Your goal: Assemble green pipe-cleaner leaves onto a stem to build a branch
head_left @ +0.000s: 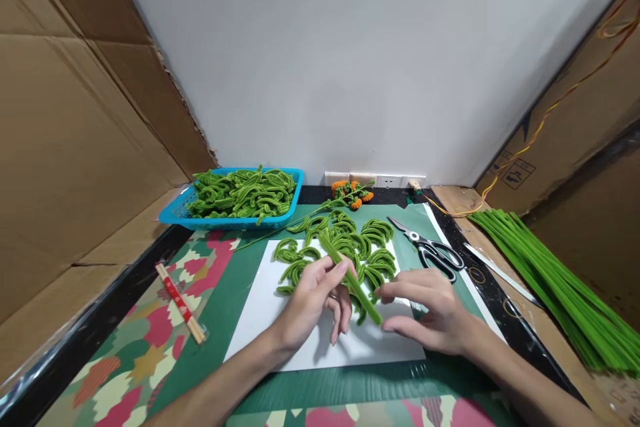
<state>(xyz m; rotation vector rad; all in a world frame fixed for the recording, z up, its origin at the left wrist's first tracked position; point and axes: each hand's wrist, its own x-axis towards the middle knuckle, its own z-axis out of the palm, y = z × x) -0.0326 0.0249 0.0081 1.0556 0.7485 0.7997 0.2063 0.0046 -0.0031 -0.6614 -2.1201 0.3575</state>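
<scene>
Between thumb and fingers, my left hand (320, 293) pinches a short bundle of green pipe cleaners (367, 307), slanting down toward the right. My right hand (430, 307) is beside the bundle's lower end, thumb and fingers apart, with nothing visible between them. Behind the hands, curled green pipe cleaner pieces (377, 233) lie in several small clusters on a white sheet (255, 320). Part of these clusters is hidden by my left hand. A pair of scissors (427, 240) with black and white handles rests to the right of them, blades slightly apart.
A blue plastic basket (173, 213) full of curled green pieces stands back left. An orange flower stem (356, 197) lies by the wall sockets (389, 181). Long green pipe cleaners (555, 287) and a metal ruler (500, 273) are at right; red-wrapped chopsticks (180, 303) at left.
</scene>
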